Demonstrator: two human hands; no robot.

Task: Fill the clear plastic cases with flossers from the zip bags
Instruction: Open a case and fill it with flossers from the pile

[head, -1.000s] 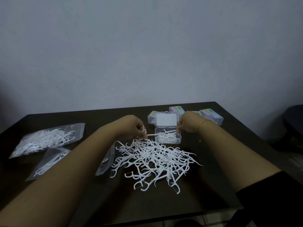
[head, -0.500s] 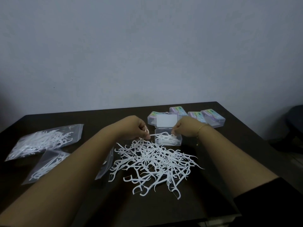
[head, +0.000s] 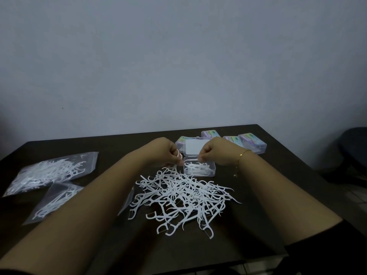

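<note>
Dim, even, bluish lighting, source not identifiable; the dark table (head: 198, 253) shows soft shadows only; no glare; wide-angle bending toward frame edges; overall slightly soft, grainy detail.

Head-worn camera looks forward and down, close over the table (head: 99, 243), facing the wall (head: 178, 56).

flosser pile (head: 182, 197) before open case (head: 199, 169), zip bags (head: 51, 171) left

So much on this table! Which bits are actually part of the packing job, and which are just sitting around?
Part of the job:
- open clear case
- loose flosser pile
- zip bags of flossers
- closed cases at the back
- left hand and right hand, each pinching flossers

Just lying about:
- dark chair at the right
- dark table itself
</note>
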